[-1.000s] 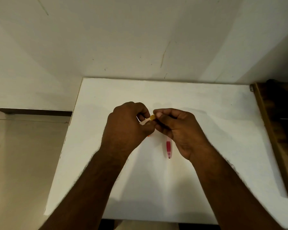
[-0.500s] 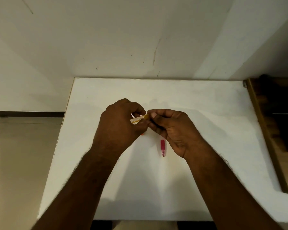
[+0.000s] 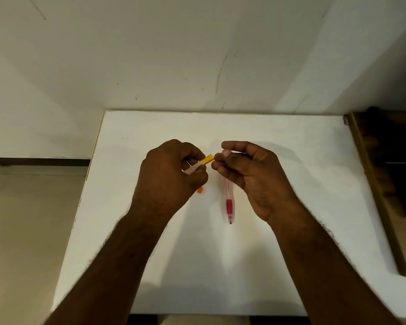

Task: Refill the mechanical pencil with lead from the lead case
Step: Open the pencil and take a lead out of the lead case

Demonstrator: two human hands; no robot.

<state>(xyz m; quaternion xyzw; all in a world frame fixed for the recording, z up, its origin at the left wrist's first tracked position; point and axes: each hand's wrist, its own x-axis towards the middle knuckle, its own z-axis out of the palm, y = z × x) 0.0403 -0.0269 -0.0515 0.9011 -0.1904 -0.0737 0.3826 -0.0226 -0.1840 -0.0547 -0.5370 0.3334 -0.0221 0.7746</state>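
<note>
My left hand point(image 3: 169, 174) grips a slim yellow lead case point(image 3: 201, 163), which points up and to the right. At the case's open end my right hand point(image 3: 246, 170) has thumb and forefinger pinched together; whether a lead sits between them is too fine to see. On the white table point(image 3: 220, 266), below my right hand, lies the pink mechanical pencil point(image 3: 229, 202) with its tip toward me. Its upper end is hidden by my fingers. A small orange cap point(image 3: 200, 190) lies on the table just under my left hand.
The table's left edge drops to a tiled floor point(image 3: 21, 231). A white wall point(image 3: 174, 55) stands right behind the table. To the right is a brown wooden piece of furniture point(image 3: 382, 195) with a dark object on it.
My right hand has drawn slightly right, away from the case's end, and the orange cap now shows below my left hand. The pencil has stayed on the table.
</note>
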